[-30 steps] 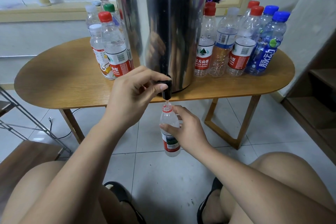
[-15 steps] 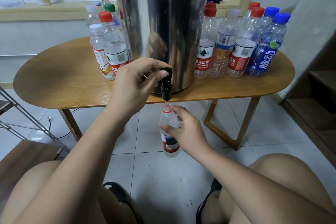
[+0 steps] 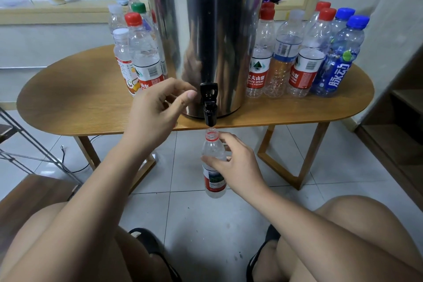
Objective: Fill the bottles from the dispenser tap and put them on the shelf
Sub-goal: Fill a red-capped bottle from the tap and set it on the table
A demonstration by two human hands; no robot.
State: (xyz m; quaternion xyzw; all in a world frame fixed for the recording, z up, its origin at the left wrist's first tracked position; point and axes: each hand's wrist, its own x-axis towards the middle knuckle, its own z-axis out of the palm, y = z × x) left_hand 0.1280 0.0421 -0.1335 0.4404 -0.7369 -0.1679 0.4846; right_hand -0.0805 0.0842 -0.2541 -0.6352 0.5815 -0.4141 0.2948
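Note:
A tall steel dispenser [image 3: 212, 36] stands on the oval wooden table [image 3: 75, 103]. Its black tap [image 3: 209, 104] juts over the table's front edge, lever upright. My right hand [image 3: 235, 167] grips an uncapped clear bottle [image 3: 214, 168] with a red label, its mouth just under the spout. My left hand [image 3: 158, 110] hovers just left of the tap lever with fingers loosely curled, holding nothing and apart from the lever. No water stream is visible.
Capped bottles stand in a group left of the dispenser [image 3: 139, 57] and in a row to its right [image 3: 306, 57]. A dark wooden shelf unit [image 3: 402, 126] is at the far right. A metal rack [image 3: 25, 144] is at the left. My knees are in the foreground.
My left hand has let go of the tap lever and drawn back to the left. The lever has gone from pressed down to upright. The bottle stays under the spout.

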